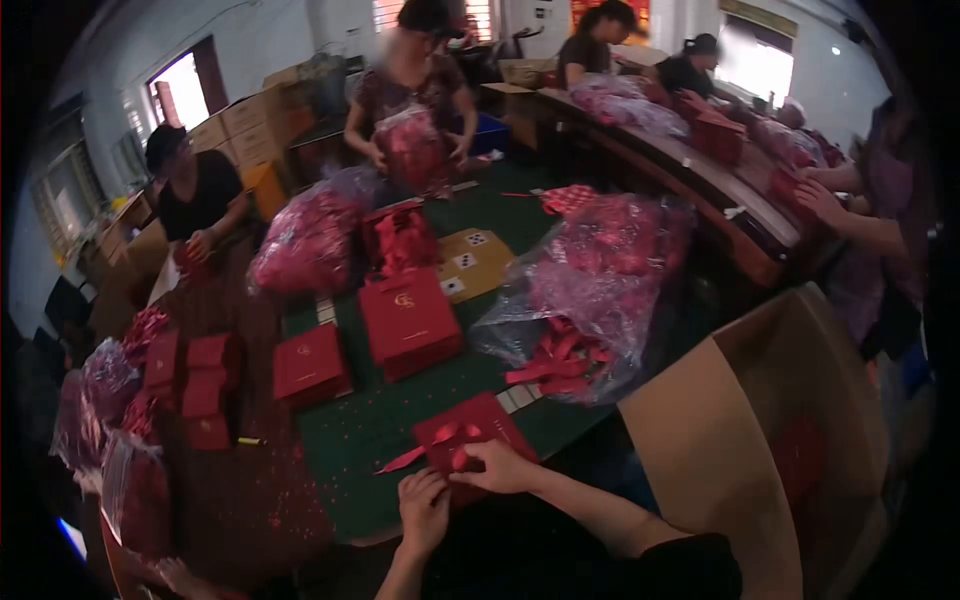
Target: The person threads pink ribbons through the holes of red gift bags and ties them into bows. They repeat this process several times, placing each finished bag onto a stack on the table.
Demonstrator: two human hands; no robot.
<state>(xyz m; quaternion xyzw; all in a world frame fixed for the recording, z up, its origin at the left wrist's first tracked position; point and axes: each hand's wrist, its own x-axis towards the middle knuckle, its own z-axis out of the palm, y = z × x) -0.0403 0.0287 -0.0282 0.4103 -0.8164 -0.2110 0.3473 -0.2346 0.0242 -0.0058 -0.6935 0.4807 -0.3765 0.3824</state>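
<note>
A red paper gift bag (pixel 505 430) lies flat on the green table covering in front of me, with a loop of red ribbon (pixel 455 432) on its upper face. One ribbon tail trails off to the left of the bag. My right hand (pixel 497 467) is over the bag, thumb and fingers pinched on the ribbon. At the bag's lower left edge, my left hand (pixel 425 505) has its fingers curled together; what they grip is hidden. Beyond them stands a stack of red gift bags (pixel 410 320), and another stack (pixel 310 365) lies to its left.
A plastic sack of red ribbons (pixel 610 265) is at right, above an open cardboard box (pixel 690 430). Another filled plastic sack (pixel 315 235) sits farther back. Small red boxes (pixel 208 385) stand at left. Several people work around this table and a long bench (pixel 690 175).
</note>
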